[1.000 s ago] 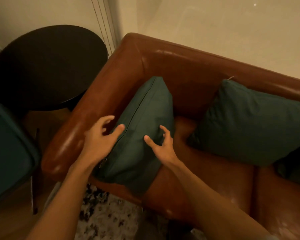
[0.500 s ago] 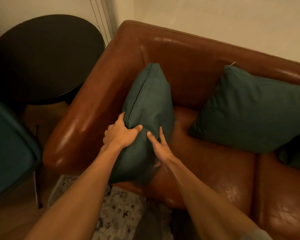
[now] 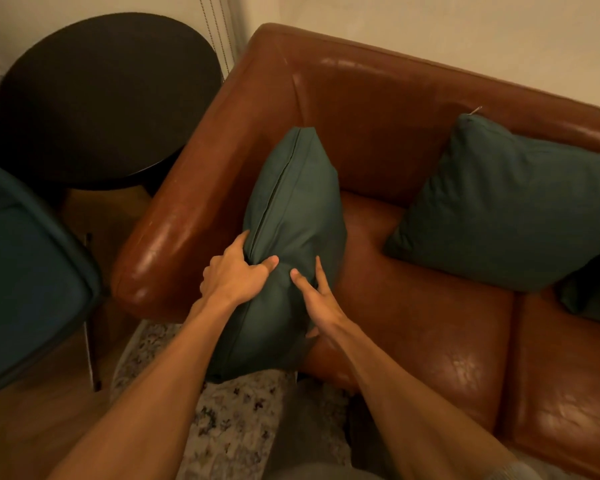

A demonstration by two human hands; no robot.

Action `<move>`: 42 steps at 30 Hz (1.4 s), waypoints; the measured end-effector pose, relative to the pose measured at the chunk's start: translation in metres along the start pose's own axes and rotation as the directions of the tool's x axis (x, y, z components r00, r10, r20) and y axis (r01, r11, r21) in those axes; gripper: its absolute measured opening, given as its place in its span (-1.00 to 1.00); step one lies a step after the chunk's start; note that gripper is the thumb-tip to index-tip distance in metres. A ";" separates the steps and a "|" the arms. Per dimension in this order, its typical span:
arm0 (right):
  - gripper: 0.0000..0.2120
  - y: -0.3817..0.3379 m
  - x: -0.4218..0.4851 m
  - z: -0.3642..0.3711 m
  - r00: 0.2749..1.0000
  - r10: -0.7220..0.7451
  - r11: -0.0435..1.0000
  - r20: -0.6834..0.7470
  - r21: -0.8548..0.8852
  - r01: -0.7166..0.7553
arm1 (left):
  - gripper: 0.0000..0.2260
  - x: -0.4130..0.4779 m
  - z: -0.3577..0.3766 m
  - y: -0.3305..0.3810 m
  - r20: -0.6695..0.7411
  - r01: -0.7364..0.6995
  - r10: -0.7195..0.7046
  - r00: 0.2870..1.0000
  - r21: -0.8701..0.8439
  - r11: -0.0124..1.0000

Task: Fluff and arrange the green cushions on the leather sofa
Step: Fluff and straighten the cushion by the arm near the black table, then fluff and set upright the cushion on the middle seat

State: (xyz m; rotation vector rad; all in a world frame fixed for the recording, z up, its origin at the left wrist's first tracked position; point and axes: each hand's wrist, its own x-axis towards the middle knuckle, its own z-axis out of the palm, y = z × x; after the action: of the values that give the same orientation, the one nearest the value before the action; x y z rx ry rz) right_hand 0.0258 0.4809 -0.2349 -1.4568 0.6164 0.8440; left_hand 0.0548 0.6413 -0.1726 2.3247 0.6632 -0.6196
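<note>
A blue chair (image 3: 21,271) sat at 9 o'clock, a round dark desk (image 3: 108,98) at 10 o'clock. At centre, a green cushion (image 3: 295,209) stood on edge on the leather sofa (image 3: 430,306), just beside the armrest (image 3: 174,220), its lower corner overhanging the seat front above a patterned rug (image 3: 229,410). The left hand (image 3: 236,275) had its grip curled round the cushion's seamed edge, thumb on its face. The right hand (image 3: 317,299) kept its grip spread, straight fingers pressed against the cushion's right side. At 3 o'clock a second green cushion (image 3: 506,209) leaned on the backrest (image 3: 378,109).
</note>
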 end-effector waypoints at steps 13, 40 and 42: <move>0.06 0.016 -0.004 0.001 0.998 -0.040 0.996 -0.049 0.082 0.044 | -0.04 -0.026 0.017 -0.010 -0.039 0.022 -0.021 0.999 0.026 0.999; -0.88 -0.048 -0.054 -0.365 0.659 -0.251 0.932 -0.710 0.006 0.362 | -0.55 -0.021 0.139 0.231 0.070 -0.529 0.537 0.840 -0.112 0.841; -0.88 -0.049 -0.050 -0.400 0.595 -0.239 0.922 -0.767 0.013 0.388 | -0.49 -0.015 0.157 0.255 0.117 -0.443 0.468 0.876 -0.189 0.876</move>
State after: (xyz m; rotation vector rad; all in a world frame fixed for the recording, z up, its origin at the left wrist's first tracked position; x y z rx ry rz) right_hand 0.0882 0.0823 -0.1862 -1.6639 0.9831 -0.1657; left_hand 0.1550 0.3587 -0.1589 2.1457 0.0691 -0.5018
